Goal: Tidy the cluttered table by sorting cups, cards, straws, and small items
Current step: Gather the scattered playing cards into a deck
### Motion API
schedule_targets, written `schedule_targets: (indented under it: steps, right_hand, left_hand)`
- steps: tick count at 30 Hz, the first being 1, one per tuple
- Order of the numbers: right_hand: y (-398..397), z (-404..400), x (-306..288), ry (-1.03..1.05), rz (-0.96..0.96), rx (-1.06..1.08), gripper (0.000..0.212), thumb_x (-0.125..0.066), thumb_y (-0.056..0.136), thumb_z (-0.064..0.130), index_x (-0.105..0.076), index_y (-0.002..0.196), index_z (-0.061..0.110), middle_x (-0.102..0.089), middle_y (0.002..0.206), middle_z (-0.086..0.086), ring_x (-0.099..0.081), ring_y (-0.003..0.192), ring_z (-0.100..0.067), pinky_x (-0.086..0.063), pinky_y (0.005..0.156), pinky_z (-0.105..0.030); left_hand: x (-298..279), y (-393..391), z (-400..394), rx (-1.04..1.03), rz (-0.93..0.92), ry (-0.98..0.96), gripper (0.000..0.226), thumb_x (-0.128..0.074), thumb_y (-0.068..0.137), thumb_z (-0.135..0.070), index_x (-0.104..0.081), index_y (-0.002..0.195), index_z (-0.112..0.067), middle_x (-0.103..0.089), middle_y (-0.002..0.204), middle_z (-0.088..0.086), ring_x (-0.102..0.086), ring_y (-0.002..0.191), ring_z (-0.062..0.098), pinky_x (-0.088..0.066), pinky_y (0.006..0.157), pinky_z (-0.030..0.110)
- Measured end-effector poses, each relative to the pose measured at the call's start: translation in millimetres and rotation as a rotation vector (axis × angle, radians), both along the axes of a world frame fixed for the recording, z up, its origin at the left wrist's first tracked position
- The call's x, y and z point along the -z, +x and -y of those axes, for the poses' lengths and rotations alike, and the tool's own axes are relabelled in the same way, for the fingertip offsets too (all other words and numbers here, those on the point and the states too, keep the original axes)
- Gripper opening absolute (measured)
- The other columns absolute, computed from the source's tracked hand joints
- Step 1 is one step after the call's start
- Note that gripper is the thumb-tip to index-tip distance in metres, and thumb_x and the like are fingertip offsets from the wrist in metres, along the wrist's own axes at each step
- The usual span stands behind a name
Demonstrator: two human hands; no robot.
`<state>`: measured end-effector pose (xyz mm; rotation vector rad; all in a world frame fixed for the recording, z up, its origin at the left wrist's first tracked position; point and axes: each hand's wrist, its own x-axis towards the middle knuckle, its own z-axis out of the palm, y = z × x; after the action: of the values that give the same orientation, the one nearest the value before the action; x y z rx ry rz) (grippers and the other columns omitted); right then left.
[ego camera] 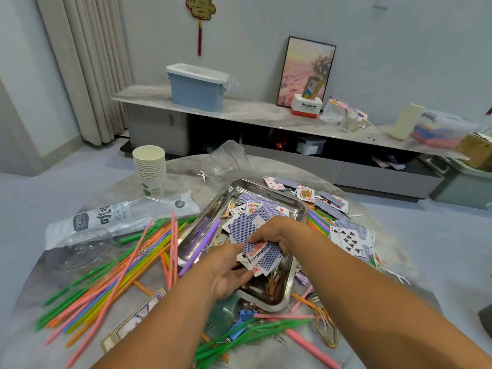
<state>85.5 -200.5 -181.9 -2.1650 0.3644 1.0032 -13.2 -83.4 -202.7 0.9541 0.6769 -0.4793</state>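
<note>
Both hands over the steel tray [298, 209], mid-table. Left hand [226, 270] at the tray's near-left edge, fingers curled onto the underside of a messy card bunch [255, 251]. Right hand [271, 235] over the tray's middle, fingers and thumb pinched on the top of the same bunch, blue backs mostly up. More cards [255, 209] loose in the tray's far half, with a purple straw [205, 241] slanting across its left side and small clips in its near end. Scattered cards [348, 238] right of the tray and beyond its far-right corner. Coloured straws [111, 283] fanned out left of the tray; green straws [255, 328] and a blue clip [246, 314] just nearer than the tray. Paper cup stack [150, 169] far left of the tray, upright. Clear cup [231, 158] on its side beyond the tray; another clear cup [80, 249] left of the straws, beside a plastic bag [119, 217].
</note>
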Motion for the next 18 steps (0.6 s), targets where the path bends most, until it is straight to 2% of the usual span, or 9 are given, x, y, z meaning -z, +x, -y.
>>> schedule_targets:
  steps: [3, 5, 7, 9, 10, 12, 14, 16, 18]
  right_hand:
    - [-1.1, 4.2, 7.6, 0.113, 0.001, 0.108, 0.019, -0.072, 0.094, 0.023, -0.06, 0.092, 0.009, -0.069, 0.073, -0.004, -0.068, 0.069, -0.02, -0.057, 0.082, -0.033]
    - [-1.5, 9.0, 8.8, 0.175, -0.019, 0.162, 0.019, -0.074, 0.092, 0.023, -0.061, 0.096, 0.009, -0.071, 0.076, -0.005, -0.07, 0.07, -0.02, -0.058, 0.077, -0.032]
    - [-2.1, 14.4, 4.1, 0.225, -0.019, 0.208, 0.023, -0.075, 0.092, 0.022, -0.061, 0.104, 0.007, -0.073, 0.08, -0.007, -0.07, 0.07, -0.021, -0.059, 0.072, -0.032]
    - [1.9, 21.1, 2.2, 0.24, 0.038, 0.253, 0.033, -0.076, 0.091, 0.021, -0.059, 0.114, 0.004, -0.072, 0.082, -0.01, -0.07, 0.067, -0.022, -0.061, 0.064, -0.034]
    - [4.5, 24.1, 0.2, 0.249, 0.083, 0.289, 0.036, -0.076, 0.091, 0.019, -0.059, 0.117, 0.002, -0.071, 0.081, -0.011, -0.069, 0.063, -0.023, -0.06, 0.057, -0.033]
    - [9.7, 31.0, -4.2, 0.3, 0.17, 0.362, 0.035, -0.075, 0.091, 0.016, -0.059, 0.117, -0.003, -0.069, 0.077, -0.013, -0.067, 0.058, -0.024, -0.059, 0.049, -0.033]
    - [14.1, 37.3, -9.0, 0.413, 0.204, 0.441, 0.03, -0.073, 0.093, 0.013, -0.062, 0.114, -0.004, -0.07, 0.08, -0.015, -0.068, 0.061, -0.026, -0.061, 0.052, -0.037]
    - [14.2, 38.6, -14.9, 0.556, 0.162, 0.505, 0.021, -0.071, 0.094, 0.01, -0.063, 0.109, -0.001, -0.075, 0.09, -0.018, -0.072, 0.074, -0.031, -0.064, 0.061, -0.042]
    - [14.1, 37.2, -15.4, 0.646, 0.081, 0.509, 0.023, -0.071, 0.093, 0.01, -0.063, 0.112, 0.0, -0.075, 0.102, -0.021, -0.074, 0.09, -0.035, -0.062, 0.082, -0.05]
  left_hand:
    - [-1.1, 1.2, 3.8, -0.028, 0.025, 0.113, 0.012, -0.05, 0.104, -0.009, -0.06, 0.11, -0.01, -0.07, 0.1, 0.013, -0.067, 0.084, 0.023, -0.055, 0.061, 0.028]
    - [3.2, 3.6, 2.7, -0.078, 0.056, 0.248, 0.016, -0.051, 0.102, -0.006, -0.064, 0.111, -0.01, -0.069, 0.103, 0.012, -0.067, 0.084, 0.022, -0.057, 0.057, 0.027]
    - [6.8, 4.9, -2.2, -0.122, 0.106, 0.434, 0.024, -0.051, 0.1, -0.001, -0.07, 0.112, -0.011, -0.066, 0.102, 0.008, -0.065, 0.084, 0.021, -0.061, 0.067, 0.032]
    - [7.0, 3.2, -9.8, -0.072, 0.18, 0.679, 0.031, -0.05, 0.098, 0.002, -0.073, 0.113, -0.013, -0.065, 0.1, 0.001, -0.064, 0.085, 0.021, -0.061, 0.081, 0.037]
    - [4.3, 1.9, -13.3, -0.024, 0.22, 0.791, 0.033, -0.049, 0.097, 0.001, -0.073, 0.112, -0.017, -0.067, 0.105, 0.001, -0.065, 0.087, 0.021, -0.06, 0.083, 0.037]
    - [-3.3, 0.1, -16.2, 0.062, 0.275, 0.971, 0.033, -0.05, 0.095, -0.003, -0.065, 0.117, -0.024, -0.067, 0.104, -0.001, -0.065, 0.083, 0.021, -0.056, 0.073, 0.03]
    - [-9.7, 3.5, -16.8, 0.069, 0.314, 1.03, 0.04, -0.053, 0.095, -0.004, -0.048, 0.128, -0.026, -0.059, 0.097, -0.007, -0.063, 0.078, 0.02, -0.051, 0.067, 0.03]
    - [-13.2, 13.8, -15.9, 0.009, 0.34, 0.953, 0.06, -0.059, 0.093, -0.001, -0.034, 0.143, -0.024, -0.057, 0.111, -0.006, -0.064, 0.094, 0.024, -0.056, 0.081, 0.038]
    - [-18.4, 27.5, -9.7, -0.022, 0.325, 0.853, 0.068, -0.066, 0.091, -0.002, -0.032, 0.147, -0.021, -0.059, 0.129, 0.003, -0.063, 0.11, 0.029, -0.055, 0.094, 0.047]
